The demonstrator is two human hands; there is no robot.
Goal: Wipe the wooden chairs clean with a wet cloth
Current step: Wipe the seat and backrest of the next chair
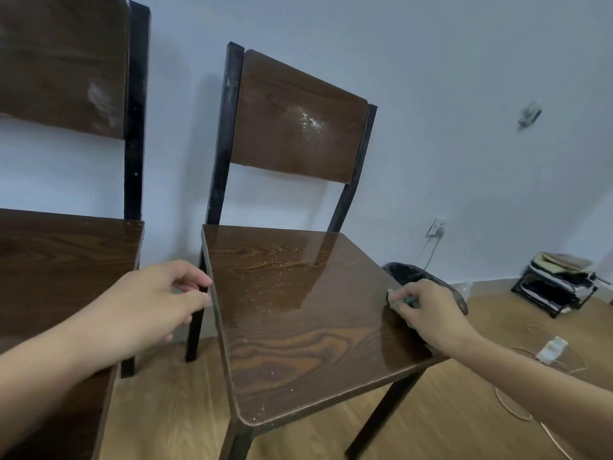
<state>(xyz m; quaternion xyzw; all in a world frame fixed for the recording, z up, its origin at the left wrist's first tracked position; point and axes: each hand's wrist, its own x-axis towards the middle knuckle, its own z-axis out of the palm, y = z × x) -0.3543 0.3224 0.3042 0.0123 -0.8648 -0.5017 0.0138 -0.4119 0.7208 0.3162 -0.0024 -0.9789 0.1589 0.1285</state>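
The cloth (403, 299) lies bunched on the right edge of the seat (298, 313), pinched by the right hand (428, 310). The left hand (159, 300), fingers curled, seems to steady the left edge. Sweep leftward across the specks, pressing flat.

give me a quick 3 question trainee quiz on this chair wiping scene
1. True or false: the right hand holds the cloth at the right edge of the middle chair's seat.
2. What does the left hand touch? A) the backrest B) the seat's left edge C) the floor
3. Fill in: pale specks on the seat and a whitish smear on the backrest show the chair is not yet ____.

Key: 1 true; 2 B; 3 clean
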